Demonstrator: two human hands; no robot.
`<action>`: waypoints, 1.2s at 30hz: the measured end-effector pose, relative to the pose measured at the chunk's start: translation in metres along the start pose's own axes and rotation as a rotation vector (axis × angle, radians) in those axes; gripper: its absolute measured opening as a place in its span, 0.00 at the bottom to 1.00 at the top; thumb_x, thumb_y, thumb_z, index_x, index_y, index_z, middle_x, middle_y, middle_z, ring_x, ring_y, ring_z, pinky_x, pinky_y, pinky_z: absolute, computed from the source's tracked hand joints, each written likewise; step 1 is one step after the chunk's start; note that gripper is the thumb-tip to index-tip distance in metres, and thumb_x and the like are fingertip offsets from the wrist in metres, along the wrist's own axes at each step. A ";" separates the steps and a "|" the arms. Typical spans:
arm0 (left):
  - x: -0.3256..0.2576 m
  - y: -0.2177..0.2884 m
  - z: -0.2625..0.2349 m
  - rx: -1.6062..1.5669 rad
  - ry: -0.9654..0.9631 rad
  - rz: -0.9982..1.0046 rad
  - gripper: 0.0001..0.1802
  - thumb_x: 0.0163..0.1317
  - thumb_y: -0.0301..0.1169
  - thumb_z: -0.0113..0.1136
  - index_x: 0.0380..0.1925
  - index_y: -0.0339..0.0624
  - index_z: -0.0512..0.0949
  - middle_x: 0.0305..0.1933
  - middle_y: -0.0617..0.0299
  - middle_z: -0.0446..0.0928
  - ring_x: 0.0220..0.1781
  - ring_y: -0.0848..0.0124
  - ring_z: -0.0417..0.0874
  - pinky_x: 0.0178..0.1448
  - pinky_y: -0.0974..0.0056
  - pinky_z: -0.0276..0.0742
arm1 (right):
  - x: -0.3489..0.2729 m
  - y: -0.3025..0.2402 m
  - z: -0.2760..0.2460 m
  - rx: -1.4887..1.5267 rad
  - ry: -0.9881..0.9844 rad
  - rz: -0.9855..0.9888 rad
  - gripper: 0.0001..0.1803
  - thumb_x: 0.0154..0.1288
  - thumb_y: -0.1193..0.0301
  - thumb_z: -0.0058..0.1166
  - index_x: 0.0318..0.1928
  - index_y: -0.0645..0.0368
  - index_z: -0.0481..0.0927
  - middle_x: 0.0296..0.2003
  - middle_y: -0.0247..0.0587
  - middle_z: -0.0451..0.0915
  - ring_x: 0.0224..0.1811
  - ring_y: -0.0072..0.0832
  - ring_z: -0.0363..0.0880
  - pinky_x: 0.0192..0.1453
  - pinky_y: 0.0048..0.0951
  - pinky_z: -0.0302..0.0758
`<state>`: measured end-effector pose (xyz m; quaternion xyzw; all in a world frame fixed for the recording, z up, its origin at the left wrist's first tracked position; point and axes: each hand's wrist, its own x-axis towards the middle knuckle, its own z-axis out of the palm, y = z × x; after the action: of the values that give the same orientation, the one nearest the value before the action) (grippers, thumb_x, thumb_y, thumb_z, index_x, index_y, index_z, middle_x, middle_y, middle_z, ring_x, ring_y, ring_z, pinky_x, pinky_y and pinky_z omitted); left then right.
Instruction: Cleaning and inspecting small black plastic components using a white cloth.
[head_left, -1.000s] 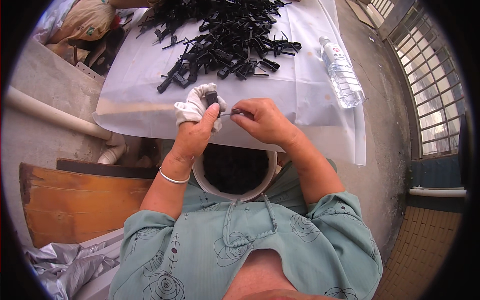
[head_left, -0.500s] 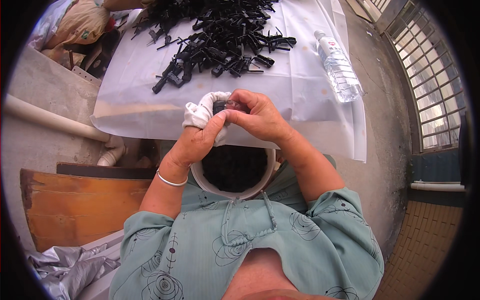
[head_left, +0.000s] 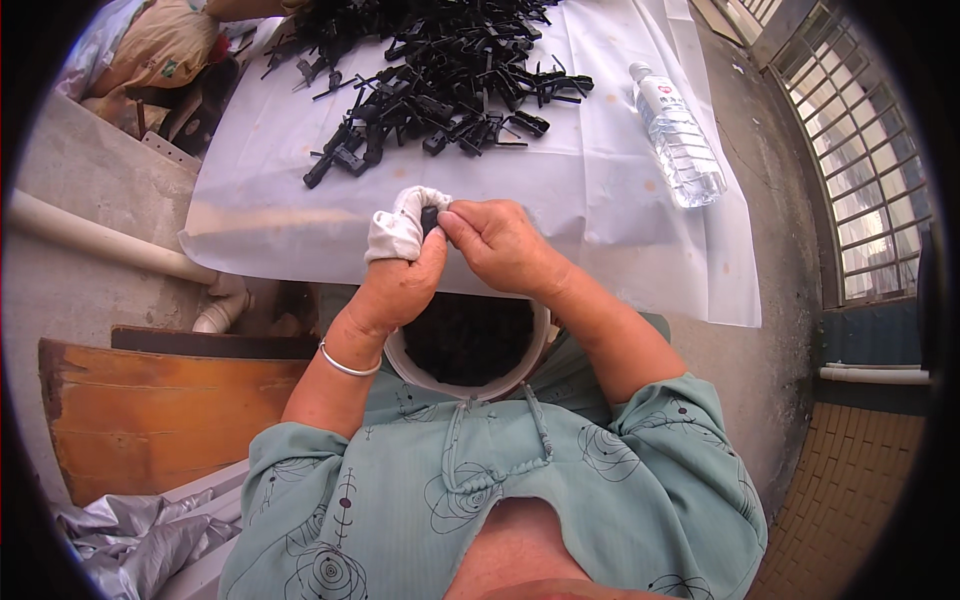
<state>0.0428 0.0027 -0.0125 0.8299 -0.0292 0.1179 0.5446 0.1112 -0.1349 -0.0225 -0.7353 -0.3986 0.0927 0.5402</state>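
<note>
My left hand [head_left: 405,285], its fingers covered by a white cloth [head_left: 396,235], is closed around a small black plastic part [head_left: 429,218]. The thumb presses on the part from the near side. My right hand [head_left: 505,248] is bent into a pinch, with thumb and forefinger at the right edge of the same part. Its other fingers are curled under. Beneath both hands, a white bucket [head_left: 394,362] holds a mass of dark pieces, too dim to tell apart. A large heap of black plastic parts [head_left: 440,90] lies farther off on the table.
White plastic sheeting [head_left: 590,215] covers the table and hangs over its near edge. A clear water bottle [head_left: 680,140] lies on the right side. Orange-brown board [head_left: 170,415] and a pale pipe [head_left: 110,235] are at the left; a barred window [head_left: 860,150] is at the right.
My right hand has closed into a tighter pinch, its fingers now curled, and the black part shows more. Both hands stay close together; the sheeting's right corner has shifted slightly outward.
</note>
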 end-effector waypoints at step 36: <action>-0.004 0.006 -0.007 0.112 0.033 0.099 0.12 0.55 0.23 0.46 0.41 0.36 0.68 0.31 0.57 0.70 0.32 0.67 0.70 0.39 0.65 0.69 | 0.002 -0.003 0.010 0.076 -0.004 0.001 0.15 0.66 0.68 0.44 0.24 0.63 0.71 0.17 0.40 0.69 0.21 0.24 0.65 0.28 0.27 0.66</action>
<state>0.0368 0.0060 -0.0058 0.8545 -0.0546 0.1596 0.4914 0.1058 -0.1258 -0.0235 -0.7142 -0.3955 0.1095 0.5670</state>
